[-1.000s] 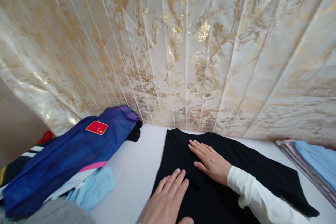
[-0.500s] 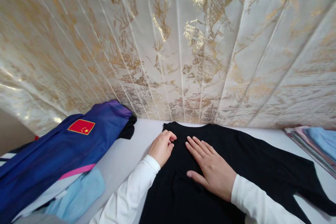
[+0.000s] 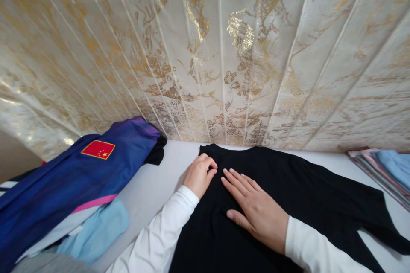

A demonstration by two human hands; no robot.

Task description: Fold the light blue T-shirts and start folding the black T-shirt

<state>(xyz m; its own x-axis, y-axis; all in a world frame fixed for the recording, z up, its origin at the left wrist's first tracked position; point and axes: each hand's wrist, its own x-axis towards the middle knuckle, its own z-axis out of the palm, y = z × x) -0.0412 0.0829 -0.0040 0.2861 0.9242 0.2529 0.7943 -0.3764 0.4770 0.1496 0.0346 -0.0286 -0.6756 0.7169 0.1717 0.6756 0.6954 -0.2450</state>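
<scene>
A black long-sleeved shirt [image 3: 307,196] lies spread on a white surface, its neckline toward the curtain and one sleeve stretched to the right. Near the collar on the left, my left hand [image 3: 200,175] is closed, thumb and fingertips pinching the black fabric. Flat on the upper part of the shirt rests my right hand [image 3: 256,207], fingers stretched out and thumb apart. The shirt's left side is partly hidden under my left hand and forearm, and its lower end runs out of view.
To the left lies a heap of clothes with a blue jersey [image 3: 105,179] bearing a red flag patch and a light blue garment [image 3: 99,230]. Folded clothes [image 3: 390,170] are stacked at the right edge. A gold-patterned curtain [image 3: 218,59] hangs behind the white surface [image 3: 153,183].
My left thumb and fingertips have come together on the fabric. My right hand has slid slightly left over the shirt, and the view has shifted a little.
</scene>
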